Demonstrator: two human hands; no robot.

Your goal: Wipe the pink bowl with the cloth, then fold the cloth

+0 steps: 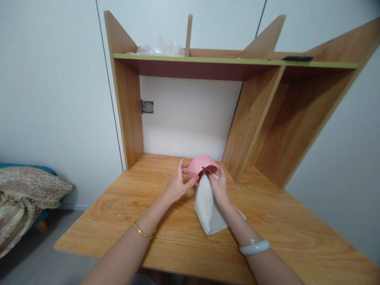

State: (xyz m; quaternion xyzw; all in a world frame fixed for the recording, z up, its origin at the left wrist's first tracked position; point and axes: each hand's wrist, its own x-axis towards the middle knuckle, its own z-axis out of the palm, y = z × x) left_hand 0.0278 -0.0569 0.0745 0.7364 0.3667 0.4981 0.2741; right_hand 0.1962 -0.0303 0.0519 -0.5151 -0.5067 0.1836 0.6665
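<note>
- Left hand (177,187): half-curled round the left side of the pink faceted plastic-looking bowl (201,162), thumb at rim.
- Right hand (219,187): fingers closed on the white fabric cloth (204,202), pressing it into the bowl's mouth.
- Bowl: tilted, mouth toward the person, over the wood-grain bench (118,213); can't tell if touching.
- Cloth: hangs below the bowl.

White cloth (204,206) partly inside pink container (201,163)

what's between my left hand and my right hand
In the head view, the pink bowl and the white cloth at its opening lie between your left hand and right hand.
</note>
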